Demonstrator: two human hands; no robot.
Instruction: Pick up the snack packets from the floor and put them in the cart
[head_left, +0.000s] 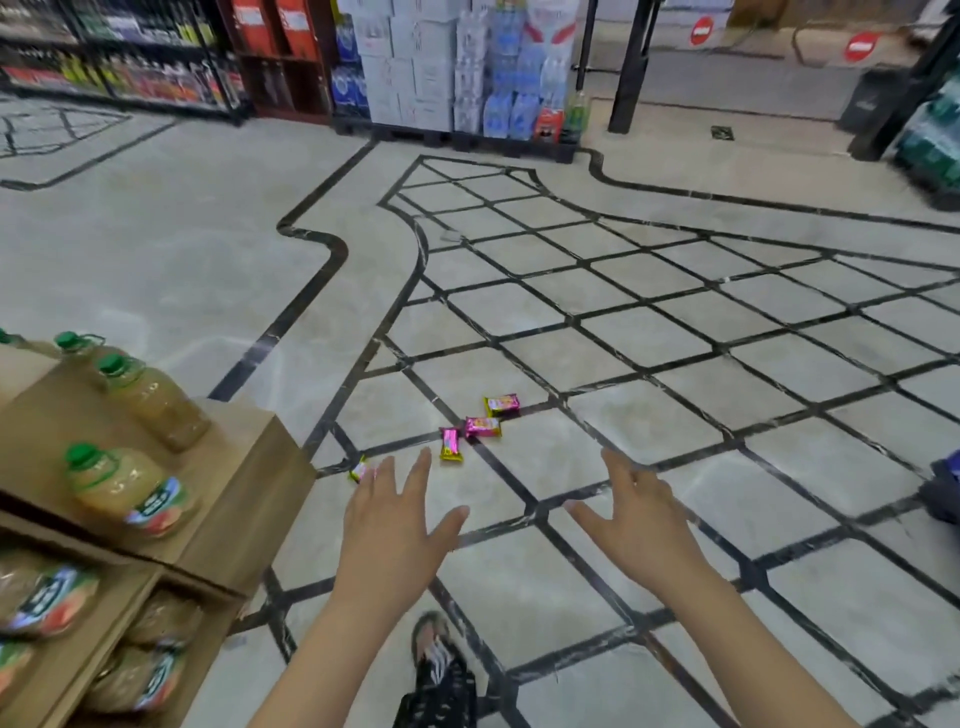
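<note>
Here, four snack packets lie on the tiled floor (649, 358), all just ahead of the person's hands.

- Farthest packet (502, 406): yellow and pink, lying beside a dark tile line.
- Second packet (483, 427): pink, just beside the farthest one, on its near left.
- Third packet (451, 444): a little further left, long side pointing away from the camera.
- Fourth packet (358, 471): well left of the others, partly hidden behind the left fingertips; contact cannot be told.

Left hand (397, 519): palm down, fingers straight and spread, holding nothing. Right hand (639, 519): the same, fingers apart and empty, to the right of the packets.

Left of frame, a cardboard shelf unit (249, 467) carries juice bottles (130, 488) with green caps. Below, between the forearms, a sandalled foot (434, 642) stands on the tiles. At the right edge sits a dark object (940, 493), cut off by the frame; possibly part of the cart, but too little shows. Stacked water packs (498, 78) stand at the far end.
</note>
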